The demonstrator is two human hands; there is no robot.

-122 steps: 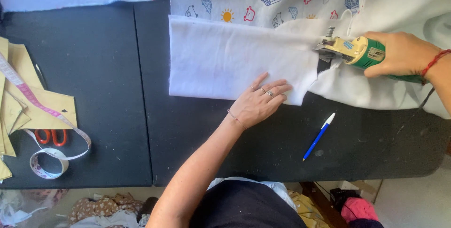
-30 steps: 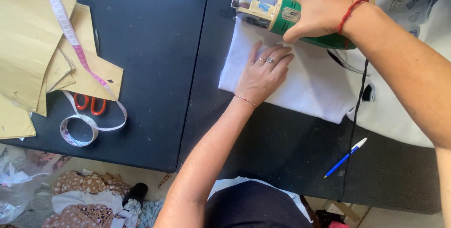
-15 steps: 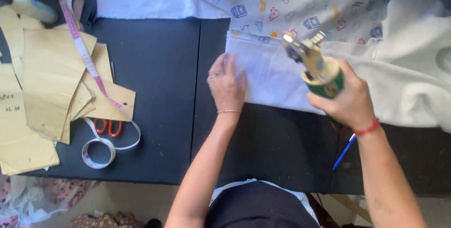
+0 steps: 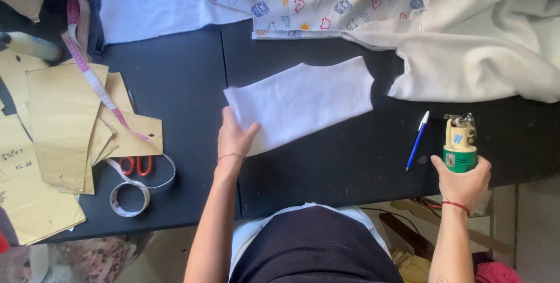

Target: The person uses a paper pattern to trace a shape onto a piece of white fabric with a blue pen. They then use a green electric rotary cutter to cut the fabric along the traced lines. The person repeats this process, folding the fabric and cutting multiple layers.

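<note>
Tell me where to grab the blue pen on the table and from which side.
Pinch the blue pen at mid-barrel, coming straight down from above. It lies flat on the black table, slanted with its white cap end pointing away from the person. It has bare tabletop on both sides, so fingers probably fit either side. The right hand is nearest, but holds the green cutter.

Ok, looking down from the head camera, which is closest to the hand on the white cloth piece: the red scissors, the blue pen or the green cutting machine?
From the left hand:
1. Red scissors, just to its left.
2. Blue pen, off to its right.
3. Green cutting machine, farthest right, in the right hand.
</note>
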